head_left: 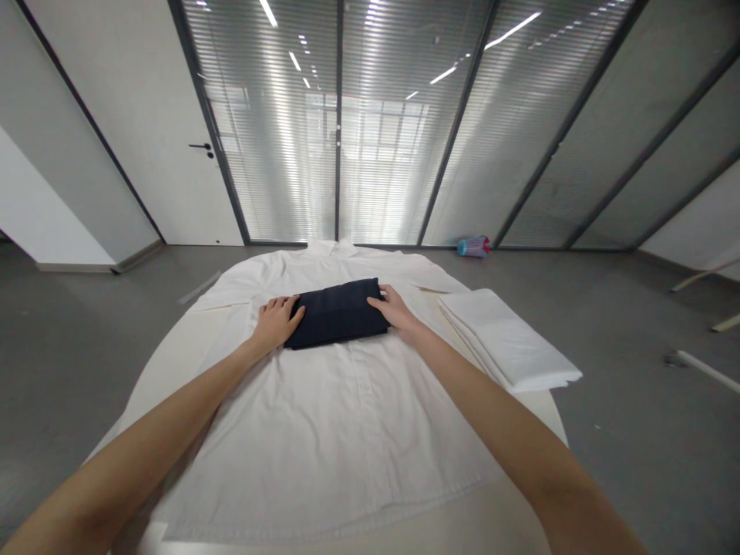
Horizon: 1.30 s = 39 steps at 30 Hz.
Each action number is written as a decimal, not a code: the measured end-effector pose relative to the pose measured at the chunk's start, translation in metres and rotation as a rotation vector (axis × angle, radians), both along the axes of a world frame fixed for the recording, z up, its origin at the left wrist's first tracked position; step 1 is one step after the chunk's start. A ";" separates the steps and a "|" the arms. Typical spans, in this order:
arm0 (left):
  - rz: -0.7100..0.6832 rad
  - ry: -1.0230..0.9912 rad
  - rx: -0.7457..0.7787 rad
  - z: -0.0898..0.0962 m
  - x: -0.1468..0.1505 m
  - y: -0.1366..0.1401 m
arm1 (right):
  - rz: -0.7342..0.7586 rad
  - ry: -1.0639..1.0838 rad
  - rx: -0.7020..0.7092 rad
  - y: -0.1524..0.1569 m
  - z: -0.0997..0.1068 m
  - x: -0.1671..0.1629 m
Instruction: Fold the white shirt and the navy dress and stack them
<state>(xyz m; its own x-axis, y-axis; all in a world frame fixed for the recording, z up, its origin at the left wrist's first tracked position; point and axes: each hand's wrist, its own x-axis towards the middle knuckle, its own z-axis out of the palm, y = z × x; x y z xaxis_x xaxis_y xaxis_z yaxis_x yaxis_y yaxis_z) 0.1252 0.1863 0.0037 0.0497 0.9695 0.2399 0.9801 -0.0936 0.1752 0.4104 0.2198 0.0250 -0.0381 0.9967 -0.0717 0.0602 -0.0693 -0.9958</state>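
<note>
A dark navy folded garment, flat and roughly rectangular, lies across the chest of a spread-out white button-up shirt. At its left end, my left hand has the thumb on top and the fingers along the edge. My right hand grips the opposite end, thumb above and fingers partly hidden behind it. The shirt lies front up, its collar at the far side and its hem near me. What kind of garment the navy one is cannot be made out.
A folded white cloth rests on the round white table, right of the shirt. Beyond, a blue and pink bundle sits on the floor by the glass partition. Pale furniture legs stand at far right.
</note>
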 end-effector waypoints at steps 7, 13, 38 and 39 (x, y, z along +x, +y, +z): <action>-0.005 -0.006 0.008 0.000 0.000 0.000 | 0.118 0.206 -0.169 -0.004 0.009 0.007; -0.005 -0.008 0.002 -0.001 0.000 0.000 | 0.126 0.198 -0.149 -0.003 0.006 0.006; -0.162 -0.912 -0.294 0.023 -0.018 0.007 | -0.035 -0.163 0.469 0.012 -0.037 0.003; -0.257 -0.995 -0.342 0.027 -0.016 0.002 | -0.053 -0.137 0.399 0.013 -0.040 0.003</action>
